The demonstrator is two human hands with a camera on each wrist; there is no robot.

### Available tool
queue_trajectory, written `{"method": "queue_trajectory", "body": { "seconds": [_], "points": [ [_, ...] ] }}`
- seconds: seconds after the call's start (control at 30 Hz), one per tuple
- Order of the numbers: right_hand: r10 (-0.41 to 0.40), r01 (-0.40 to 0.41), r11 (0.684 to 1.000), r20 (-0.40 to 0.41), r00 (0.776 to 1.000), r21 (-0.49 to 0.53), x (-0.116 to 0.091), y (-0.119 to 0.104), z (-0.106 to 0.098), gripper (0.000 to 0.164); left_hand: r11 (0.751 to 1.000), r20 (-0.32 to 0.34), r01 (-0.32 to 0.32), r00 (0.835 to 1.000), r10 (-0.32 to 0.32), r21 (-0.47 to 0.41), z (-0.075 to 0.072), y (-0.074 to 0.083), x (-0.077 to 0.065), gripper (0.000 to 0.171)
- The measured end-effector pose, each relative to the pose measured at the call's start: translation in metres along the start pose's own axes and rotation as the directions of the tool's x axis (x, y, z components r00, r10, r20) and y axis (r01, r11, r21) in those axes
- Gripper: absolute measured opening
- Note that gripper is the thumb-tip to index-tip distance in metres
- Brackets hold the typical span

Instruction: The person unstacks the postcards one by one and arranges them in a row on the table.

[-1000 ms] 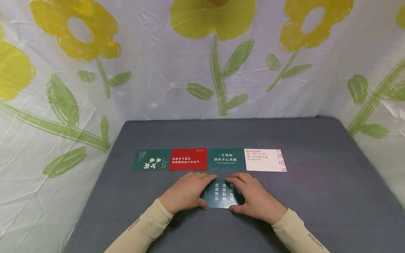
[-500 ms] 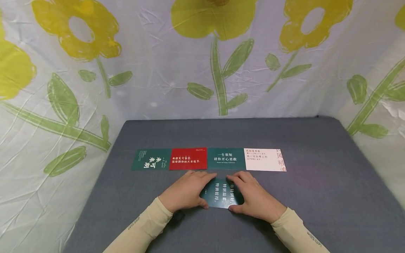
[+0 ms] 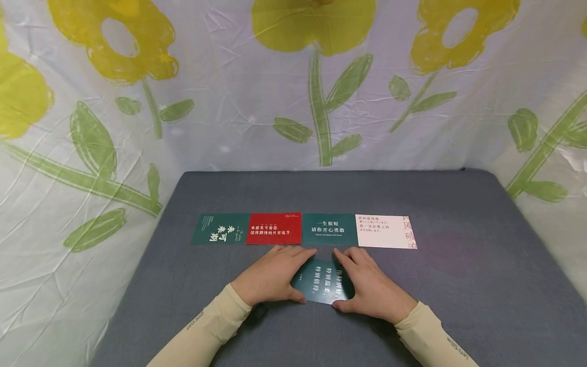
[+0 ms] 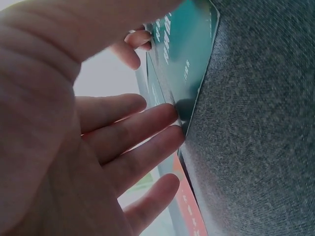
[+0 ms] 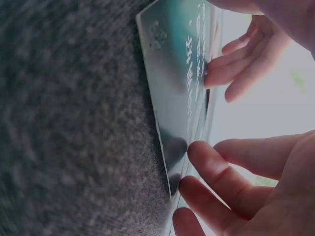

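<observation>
A dark green card (image 3: 321, 280) with white Chinese lettering, turned sideways, lies low over the grey cloth between both hands. My left hand (image 3: 270, 275) holds its left end, thumb at the near corner and fingertips at the far one. My right hand (image 3: 369, 285) holds the right end the same way, its thumb on the near edge. In the left wrist view, the fingers (image 4: 147, 147) extend to the corner of the card (image 4: 187, 59). The fingertips (image 5: 202, 155) in the right wrist view meet the edge of the card (image 5: 170, 98).
Beyond the hands, a row of cards lies edge to edge: a green one (image 3: 220, 229), a red one (image 3: 274, 228), another green one (image 3: 329, 229) and a white one (image 3: 387, 231). Grey cloth covers the table (image 3: 458, 295). A flower-printed curtain (image 3: 229, 102) surrounds its back and sides.
The card between the hands has turned slightly and shifted a little to the right. Both hands keep nearly the same position; the whole view has shifted slightly.
</observation>
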State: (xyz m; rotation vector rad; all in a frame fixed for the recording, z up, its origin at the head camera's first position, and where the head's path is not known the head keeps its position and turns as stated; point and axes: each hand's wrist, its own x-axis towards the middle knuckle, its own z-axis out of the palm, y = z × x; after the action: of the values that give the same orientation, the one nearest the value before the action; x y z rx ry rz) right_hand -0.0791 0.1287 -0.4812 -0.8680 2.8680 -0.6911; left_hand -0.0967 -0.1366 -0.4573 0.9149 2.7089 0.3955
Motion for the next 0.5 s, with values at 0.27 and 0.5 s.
{"method": "queue_trajectory", "body": {
  "seconds": [0.27,0.5],
  "points": [
    [0.032,-0.032,0.999,0.006,0.999,-0.012,0.0006,-0.0003,-0.0011,0.111,1.0,-0.004,-0.001,1.0,0.001,-0.014,0.0005,-0.0011,0.0013,0.104],
    [0.024,-0.025,0.999,-0.022,0.999,-0.036,0.0005,-0.0006,-0.0029,0.117,1.0,0.0,-0.002,1.0,0.002,-0.015,0.0026,-0.0018,0.0032,0.104]
  ]
}}
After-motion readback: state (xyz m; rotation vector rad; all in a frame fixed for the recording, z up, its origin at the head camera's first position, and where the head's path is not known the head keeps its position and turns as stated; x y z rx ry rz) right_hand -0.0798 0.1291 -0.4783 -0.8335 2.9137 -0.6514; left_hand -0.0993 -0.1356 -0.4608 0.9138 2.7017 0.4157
